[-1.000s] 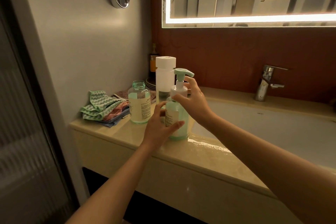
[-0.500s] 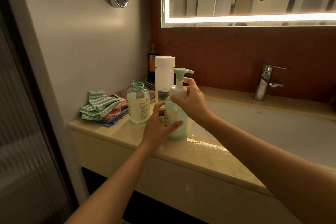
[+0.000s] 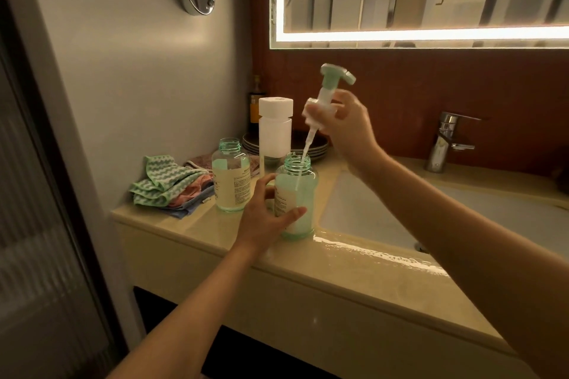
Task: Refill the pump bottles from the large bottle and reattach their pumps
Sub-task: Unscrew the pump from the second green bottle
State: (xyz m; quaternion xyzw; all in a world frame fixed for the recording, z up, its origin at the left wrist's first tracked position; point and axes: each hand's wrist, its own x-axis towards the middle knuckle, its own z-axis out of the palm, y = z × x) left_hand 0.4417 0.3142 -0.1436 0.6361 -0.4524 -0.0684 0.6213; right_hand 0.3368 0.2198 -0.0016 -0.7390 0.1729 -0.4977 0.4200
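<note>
Two clear green-tinted pump bottles stand on the beige counter. My left hand (image 3: 264, 212) grips the nearer bottle (image 3: 300, 200) around its body. Above it my right hand (image 3: 345, 129) holds the green and white pump (image 3: 331, 88) by its collar, tilted, with the dip tube's lower end still inside the bottle's open neck. The second bottle (image 3: 229, 175) stands open to the left, without a pump. A tall white bottle (image 3: 275, 132) with a white cap stands behind them.
Folded cloths (image 3: 166, 184) lie at the counter's left end. Stacked plates (image 3: 308, 144) and a dark bottle (image 3: 255, 101) sit at the back. The sink basin (image 3: 400, 218) and chrome tap (image 3: 446, 141) are to the right. The counter edge by the sink is wet.
The pump was seated on the nearer bottle with my right hand at its collar. Now my right hand has lifted it up, tube mostly out. My left hand still holds the bottle.
</note>
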